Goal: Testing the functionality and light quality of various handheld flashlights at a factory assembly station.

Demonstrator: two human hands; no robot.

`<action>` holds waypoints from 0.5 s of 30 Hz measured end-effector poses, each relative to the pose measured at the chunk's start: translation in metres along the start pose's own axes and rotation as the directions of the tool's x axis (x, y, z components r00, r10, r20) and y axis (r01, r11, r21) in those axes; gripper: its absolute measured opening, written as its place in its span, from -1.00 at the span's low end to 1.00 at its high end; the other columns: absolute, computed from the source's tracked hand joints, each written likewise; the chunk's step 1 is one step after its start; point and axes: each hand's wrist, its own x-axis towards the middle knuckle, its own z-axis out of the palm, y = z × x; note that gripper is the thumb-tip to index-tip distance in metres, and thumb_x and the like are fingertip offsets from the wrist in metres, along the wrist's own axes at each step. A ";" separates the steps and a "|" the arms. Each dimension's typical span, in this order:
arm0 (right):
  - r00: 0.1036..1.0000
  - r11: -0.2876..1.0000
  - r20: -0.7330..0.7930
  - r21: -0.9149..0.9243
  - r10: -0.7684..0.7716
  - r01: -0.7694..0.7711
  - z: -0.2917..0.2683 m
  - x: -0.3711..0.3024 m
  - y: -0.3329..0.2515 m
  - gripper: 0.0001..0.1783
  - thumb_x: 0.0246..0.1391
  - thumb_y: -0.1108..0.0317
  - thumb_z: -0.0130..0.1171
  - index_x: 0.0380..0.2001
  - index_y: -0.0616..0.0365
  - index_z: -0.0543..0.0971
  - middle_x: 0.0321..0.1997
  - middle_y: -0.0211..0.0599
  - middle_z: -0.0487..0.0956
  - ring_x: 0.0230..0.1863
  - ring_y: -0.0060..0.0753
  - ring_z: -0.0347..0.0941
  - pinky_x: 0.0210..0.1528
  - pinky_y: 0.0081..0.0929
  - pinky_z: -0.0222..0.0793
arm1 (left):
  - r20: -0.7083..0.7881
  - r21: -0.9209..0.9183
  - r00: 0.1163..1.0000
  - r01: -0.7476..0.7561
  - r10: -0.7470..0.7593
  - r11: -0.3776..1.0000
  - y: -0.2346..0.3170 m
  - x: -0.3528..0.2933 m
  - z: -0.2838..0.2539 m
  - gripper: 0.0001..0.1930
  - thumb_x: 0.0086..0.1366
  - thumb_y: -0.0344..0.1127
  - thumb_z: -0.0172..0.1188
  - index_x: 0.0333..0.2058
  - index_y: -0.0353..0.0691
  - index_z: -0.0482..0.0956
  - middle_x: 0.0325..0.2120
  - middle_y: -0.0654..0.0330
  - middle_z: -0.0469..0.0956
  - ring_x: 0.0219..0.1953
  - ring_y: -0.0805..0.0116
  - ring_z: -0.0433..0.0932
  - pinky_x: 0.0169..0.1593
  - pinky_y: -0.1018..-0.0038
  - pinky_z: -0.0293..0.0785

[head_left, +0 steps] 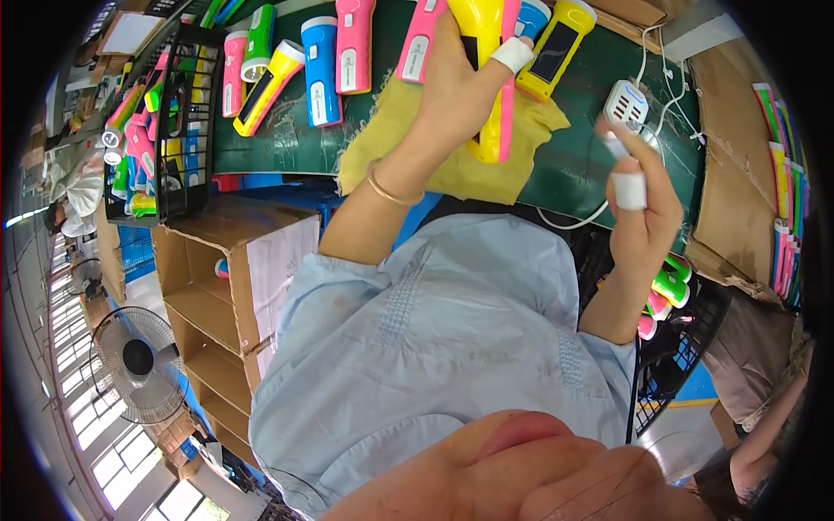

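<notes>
My left hand is closed round a large yellow and pink flashlight above a yellow cloth; a strip of white tape wraps its thumb. Beside that hand lie a pink flashlight, a blue one partly hidden, and a yellow one with a dark panel. My right hand is raised near the white multi-port charger, its thumb and index finger close together. White shows between them, either tape or a small piece. A white cable loops behind or into this hand.
More flashlights, including a blue one, line the green table. A black crate of flashlights stands at the left, above a cardboard shelf box. Cardboard borders the right side. A fan stands at lower left.
</notes>
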 end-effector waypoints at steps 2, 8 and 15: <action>0.998 0.997 0.026 0.040 0.065 -0.066 0.006 -0.001 0.014 -0.59 0.05 0.61 -0.16 -0.01 0.20 0.44 -0.29 -0.29 0.57 -0.62 -0.77 0.21 -0.57 -0.81 0.14 | 0.049 -0.313 0.988 0.157 -0.150 0.937 0.006 -0.004 0.001 -0.65 0.14 -0.28 0.15 -0.15 -0.26 0.29 -0.37 0.14 0.44 -0.34 0.44 0.48 -0.35 0.59 0.43; 0.945 0.880 0.219 0.360 0.244 -0.310 0.027 0.002 0.038 -0.65 0.14 0.33 0.01 -0.05 0.29 0.44 -0.20 -0.24 0.52 -0.14 -0.55 0.40 -0.05 -0.57 0.28 | 0.221 -0.703 0.945 0.325 -0.239 0.633 0.003 -0.010 0.013 -0.75 0.16 -0.33 0.09 -0.19 -0.22 0.34 -0.44 0.17 0.44 -0.36 0.41 0.47 -0.30 0.50 0.44; 0.997 0.951 -0.053 -0.305 -0.063 0.044 0.044 -0.007 0.036 -0.49 -0.15 0.36 0.28 -0.10 0.31 0.40 -0.20 -0.17 0.45 -0.20 -0.33 0.42 -0.15 -0.53 0.31 | 0.116 -0.785 0.947 0.272 -0.299 0.556 0.004 -0.012 0.011 -0.68 0.21 -0.14 0.05 -0.19 -0.25 0.37 -0.35 0.15 0.45 -0.29 0.29 0.50 -0.17 0.35 0.46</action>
